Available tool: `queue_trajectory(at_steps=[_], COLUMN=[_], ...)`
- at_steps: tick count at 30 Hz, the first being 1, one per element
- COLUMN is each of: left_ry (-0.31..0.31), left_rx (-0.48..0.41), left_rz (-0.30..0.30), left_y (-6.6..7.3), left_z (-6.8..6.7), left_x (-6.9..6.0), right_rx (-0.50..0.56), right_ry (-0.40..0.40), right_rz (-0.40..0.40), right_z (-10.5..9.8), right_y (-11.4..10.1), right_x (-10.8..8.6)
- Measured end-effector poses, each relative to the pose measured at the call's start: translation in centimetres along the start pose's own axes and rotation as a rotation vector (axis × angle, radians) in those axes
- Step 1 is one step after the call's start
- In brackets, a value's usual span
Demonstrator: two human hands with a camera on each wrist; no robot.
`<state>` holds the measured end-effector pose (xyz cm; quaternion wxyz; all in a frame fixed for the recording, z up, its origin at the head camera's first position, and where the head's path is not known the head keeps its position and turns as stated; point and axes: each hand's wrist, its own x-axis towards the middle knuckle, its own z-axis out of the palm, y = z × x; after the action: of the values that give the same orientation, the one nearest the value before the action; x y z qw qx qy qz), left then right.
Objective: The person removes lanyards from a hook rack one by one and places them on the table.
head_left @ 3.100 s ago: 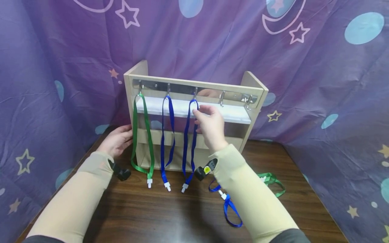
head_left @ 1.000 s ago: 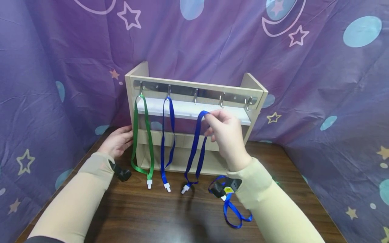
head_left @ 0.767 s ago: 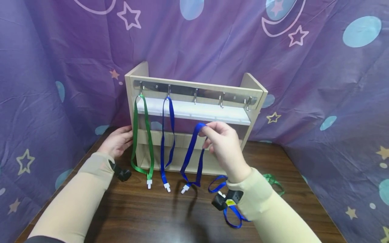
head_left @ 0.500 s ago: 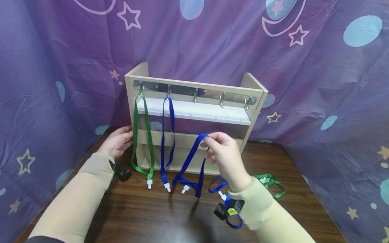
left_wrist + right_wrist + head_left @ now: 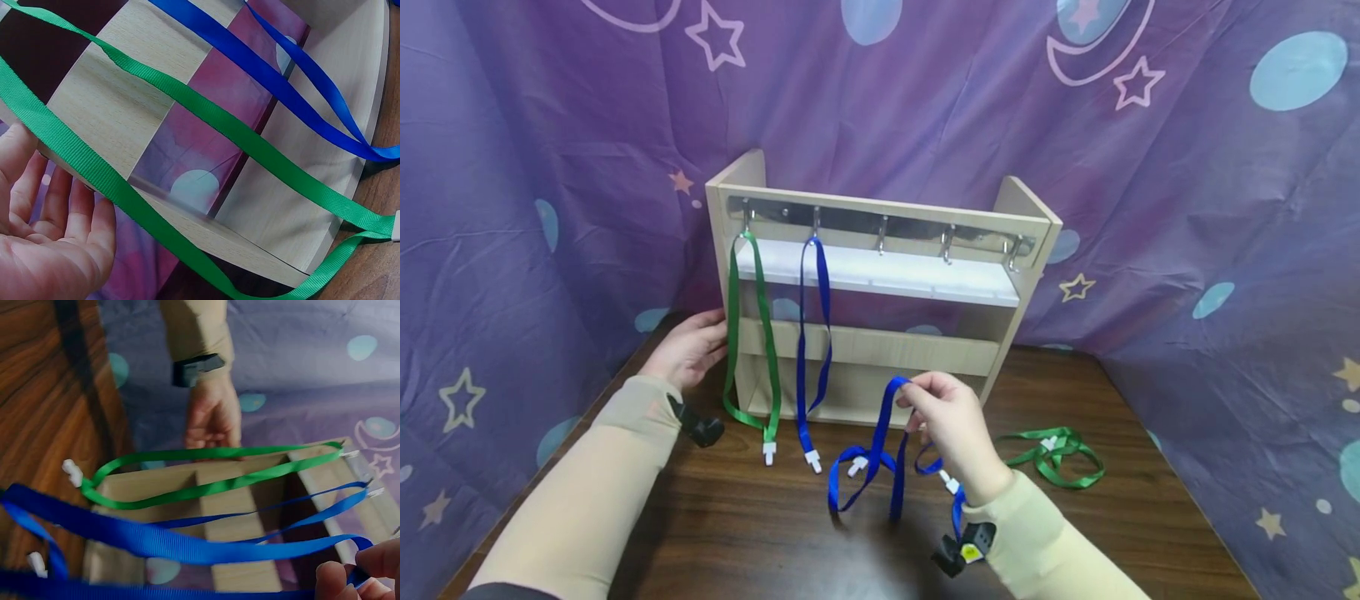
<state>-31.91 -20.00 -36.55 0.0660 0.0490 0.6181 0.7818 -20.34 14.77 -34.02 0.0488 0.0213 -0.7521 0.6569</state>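
A: Where is the main thing?

B: A blue strap (image 5: 885, 417) hangs just below the middle of the head view, its top fold pinched between the thumb and fingers of the right hand (image 5: 952, 421). Its lower part loops down onto the table (image 5: 715, 517), beside a white clip (image 5: 857, 466).

A: And the other hand?

B: The left hand (image 5: 688, 348) is at centre left, fingers loosely bent and holding nothing, up against the left side of a wooden rack (image 5: 962, 350).

A: How far along do things look?

B: Partway, I'd judge. A green strap (image 5: 733, 333) hangs on the leftmost hook (image 5: 747, 215) and a second blue strap (image 5: 825, 292) on the next. The three hooks to the right carry nothing. Besides the held one, two straps are off the hooks: a third blue strap (image 5: 957, 510), right of bottom centre and partly hidden by the right arm, and a coiled green strap (image 5: 1078, 484) farther right.

A: Edges and room?

B: Open air rises from the right hand to the middle hook. The hanging blue strap, to the left, seems the likeliest snag. The table's edge slants down at lower right; a purple curtain (image 5: 880, 125) closes the back and sides.
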Motion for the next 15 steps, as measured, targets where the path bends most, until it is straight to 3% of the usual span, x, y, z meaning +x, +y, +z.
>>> queue_trajectory(at_steps=[15], left_ry=[-0.014], left_rx=[0.014], left_rz=[0.004], left_y=[0.0], left_z=[0.0], left_x=[-0.1], right_rx=[-0.33], right_ry=[-0.005], right_rz=[0.035], right_z=[0.3], right_y=[7.7], right_x=[1.3])
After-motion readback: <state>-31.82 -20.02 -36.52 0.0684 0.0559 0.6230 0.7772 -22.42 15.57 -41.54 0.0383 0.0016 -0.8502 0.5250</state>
